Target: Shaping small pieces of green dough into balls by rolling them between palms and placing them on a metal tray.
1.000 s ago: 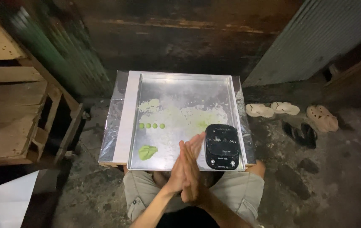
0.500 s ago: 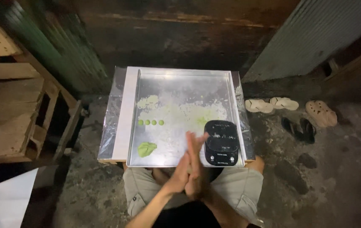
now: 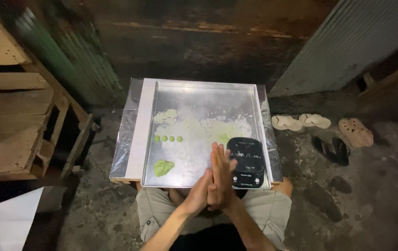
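My left hand (image 3: 200, 191) and my right hand (image 3: 222, 179) are pressed flat, palm against palm, over the near edge of a metal tray (image 3: 199, 95). Whatever is between the palms is hidden. On the tray lie several small green balls in a row (image 3: 168, 138), a larger green lump (image 3: 163, 168) at the near left, another green piece (image 3: 223, 138) and scattered white flour (image 3: 194, 128). A black digital scale (image 3: 245, 160) sits at the tray's near right corner, just right of my hands.
The tray rests on a board wrapped in clear plastic (image 3: 127, 139) over my knees. Wooden pallets (image 3: 8, 107) stand at the left. Pale sandals (image 3: 301, 122), a clog (image 3: 356, 131) and dark slippers (image 3: 331, 149) lie on the concrete floor at the right. A corrugated metal sheet (image 3: 357, 42) leans behind.
My palms have stayed together and slid against each other, the right hand shifting slightly forward. The view has drifted a little; nothing on the tray moved.
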